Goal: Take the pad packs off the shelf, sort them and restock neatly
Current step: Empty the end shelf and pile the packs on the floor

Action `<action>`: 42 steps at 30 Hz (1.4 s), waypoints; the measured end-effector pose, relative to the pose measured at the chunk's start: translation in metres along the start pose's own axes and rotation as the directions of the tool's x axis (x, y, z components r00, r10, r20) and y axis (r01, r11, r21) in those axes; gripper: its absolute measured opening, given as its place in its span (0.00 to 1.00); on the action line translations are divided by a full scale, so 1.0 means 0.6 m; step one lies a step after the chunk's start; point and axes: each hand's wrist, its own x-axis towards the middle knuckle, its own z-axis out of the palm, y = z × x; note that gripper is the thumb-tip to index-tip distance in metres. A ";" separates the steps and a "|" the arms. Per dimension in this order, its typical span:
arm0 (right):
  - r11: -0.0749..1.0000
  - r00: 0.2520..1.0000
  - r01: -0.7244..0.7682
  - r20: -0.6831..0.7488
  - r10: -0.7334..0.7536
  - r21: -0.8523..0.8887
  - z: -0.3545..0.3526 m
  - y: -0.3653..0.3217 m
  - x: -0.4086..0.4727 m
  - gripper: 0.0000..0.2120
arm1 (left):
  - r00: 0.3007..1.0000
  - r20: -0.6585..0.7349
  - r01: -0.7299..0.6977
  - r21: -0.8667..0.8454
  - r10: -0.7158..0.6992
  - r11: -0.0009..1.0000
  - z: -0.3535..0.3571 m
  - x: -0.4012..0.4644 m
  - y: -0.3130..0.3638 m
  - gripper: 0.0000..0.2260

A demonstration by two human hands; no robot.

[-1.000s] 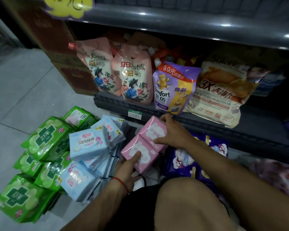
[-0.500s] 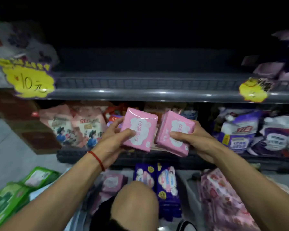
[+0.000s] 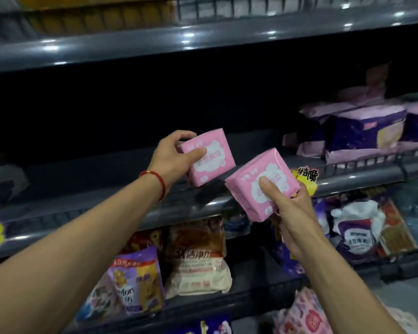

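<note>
My left hand [image 3: 173,156] grips a pink pad pack [image 3: 211,158] by its left end, holding it just above the front of the dark middle shelf [image 3: 101,174]. My right hand [image 3: 292,208] holds a second pink pad pack [image 3: 261,183], thumb on its white label, lower and to the right, in front of the grey shelf rail [image 3: 203,206]. The two packs are tilted and nearly touch at a corner. The left and middle of that shelf are dark and bare.
Purple and pink pad packs [image 3: 362,131] are stacked at the right end of the middle shelf. A yellow price tag [image 3: 304,177] hangs on the rail behind my right hand. Detergent pouches [image 3: 196,259] fill the shelf below. Another shelf edge [image 3: 203,37] runs overhead.
Both hands lifted the pink packs from the floor pile up to the middle shelf. The view tilted upward; the floor stacks dropped out of sight.
</note>
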 end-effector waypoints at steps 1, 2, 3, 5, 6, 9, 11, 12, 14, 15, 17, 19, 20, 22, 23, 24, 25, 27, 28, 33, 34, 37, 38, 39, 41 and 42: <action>1.000 1.000 0.009 -0.027 -0.009 -0.006 -0.001 -0.003 0.010 0.42 | 1.000 0.012 0.019 -0.011 -0.019 1.000 0.019 0.029 -0.004 0.17; 1.000 0.998 0.018 -0.055 -0.019 -0.015 -0.005 -0.002 0.019 0.41 | 0.999 0.027 0.045 -0.020 -0.044 0.999 0.037 0.057 -0.012 0.16; 1.000 0.996 0.027 -0.085 -0.028 -0.016 -0.008 0.000 0.027 0.39 | 0.997 0.037 0.068 -0.019 -0.067 0.998 0.054 0.082 -0.022 0.16; 0.999 0.990 0.039 -0.138 -0.037 0.012 -0.015 0.005 0.035 0.35 | 0.994 0.062 0.095 0.003 -0.095 0.995 0.087 0.127 -0.043 0.17; 0.999 0.987 0.046 -0.152 -0.044 0.015 -0.018 0.009 0.039 0.35 | 0.992 0.088 0.088 0.023 -0.090 0.996 0.101 0.144 -0.052 0.18; 0.998 0.980 0.062 -0.190 -0.064 -0.017 -0.026 0.013 0.044 0.36 | 0.987 0.153 0.030 0.145 -0.052 0.989 0.133 0.176 -0.077 0.20; 0.998 0.976 0.063 -0.210 -0.064 -0.012 -0.034 0.016 0.051 0.37 | 0.978 0.205 -0.004 0.233 -0.045 0.972 0.156 0.189 -0.092 0.21; 0.998 0.975 0.060 -0.212 -0.060 -0.003 -0.037 0.018 0.054 0.37 | 0.975 0.221 -0.036 0.272 -0.026 0.962 0.168 0.193 -0.098 0.22; 0.998 0.972 0.052 -0.231 -0.047 0.017 -0.042 0.021 0.063 0.40 | 0.976 0.219 -0.079 0.311 0.009 0.947 0.188 0.203 -0.105 0.22; 0.999 0.969 0.044 -0.243 -0.038 0.019 -0.044 0.022 0.067 0.41 | 0.974 0.225 -0.075 0.314 0.003 0.947 0.196 0.210 -0.104 0.23; 0.999 0.967 0.031 -0.253 -0.026 0.013 -0.044 0.021 0.071 0.44 | 0.963 0.265 -0.036 0.304 -0.048 0.952 0.202 0.214 -0.094 0.26; 0.999 0.964 0.027 -0.267 -0.021 0.019 -0.043 0.019 0.072 0.43 | 0.973 0.225 -0.024 0.325 -0.053 0.946 0.197 0.203 -0.077 0.28; 0.999 0.962 0.031 -0.273 -0.023 0.024 -0.040 0.018 0.071 0.41 | 0.990 0.142 -0.059 0.340 0.011 0.939 0.190 0.186 -0.064 0.25; 0.998 0.963 0.053 -0.268 -0.042 0.034 -0.024 0.013 0.065 0.37 | 0.992 0.012 -0.128 0.208 0.129 0.970 0.178 0.125 -0.036 0.15; 0.997 0.965 0.068 -0.258 -0.054 0.045 -0.013 0.011 0.063 0.35 | 0.992 0.045 -0.116 0.045 0.114 0.992 0.174 0.085 -0.020 0.14; 0.995 0.967 0.077 -0.249 -0.059 0.064 0.000 0.012 0.060 0.35 | 0.986 0.152 -0.049 -0.103 0.064 0.993 0.170 0.045 -0.005 0.17; 0.994 0.969 0.077 -0.240 -0.056 0.080 0.013 0.013 0.057 0.35 | 0.964 0.266 0.047 -0.175 0.001 0.983 0.166 0.009 0.009 0.22; 0.995 0.980 0.058 -0.194 -0.042 0.079 0.030 0.020 0.049 0.37 | 0.930 0.357 0.165 -0.185 -0.090 0.969 0.163 -0.028 0.016 0.26; 0.997 0.988 0.036 -0.155 -0.025 0.064 0.034 0.022 0.045 0.37 | 0.932 0.342 0.204 -0.210 -0.123 0.956 0.160 -0.033 0.016 0.26; 0.993 1.000 -0.017 -0.016 0.016 -0.118 0.024 0.004 0.025 0.33 | 0.947 0.259 0.276 -0.360 -0.189 0.891 0.106 0.011 0.005 0.28; 0.976 1.000 0.015 -0.022 -0.021 -0.216 0.020 0.000 0.023 0.29 | 0.955 0.236 0.256 -0.358 -0.178 0.898 0.093 0.024 0.000 0.28; 0.857 0.979 0.156 -0.036 -0.199 -0.492 0.006 -0.016 0.035 0.18 | 0.967 0.200 0.206 -0.260 -0.156 0.943 0.066 0.052 -0.014 0.25; 0.808 0.966 0.195 -0.031 -0.255 -0.556 0.002 -0.022 0.048 0.16 | 0.966 0.208 0.203 -0.239 -0.154 0.950 0.064 0.060 -0.019 0.25; 0.756 0.955 0.222 -0.021 -0.297 -0.615 -0.001 -0.029 0.064 0.16 | 0.964 0.222 0.199 -0.226 -0.149 0.954 0.064 0.068 -0.026 0.24; 0.641 0.940 0.256 0.030 -0.341 -0.724 -0.002 -0.046 0.104 0.17 | 0.958 0.247 0.200 -0.219 -0.144 0.955 0.072 0.085 -0.041 0.24; 0.587 0.942 0.256 0.060 -0.331 -0.768 0.001 -0.053 0.124 0.18 | 0.956 0.249 0.210 -0.221 -0.153 0.952 0.076 0.092 -0.046 0.24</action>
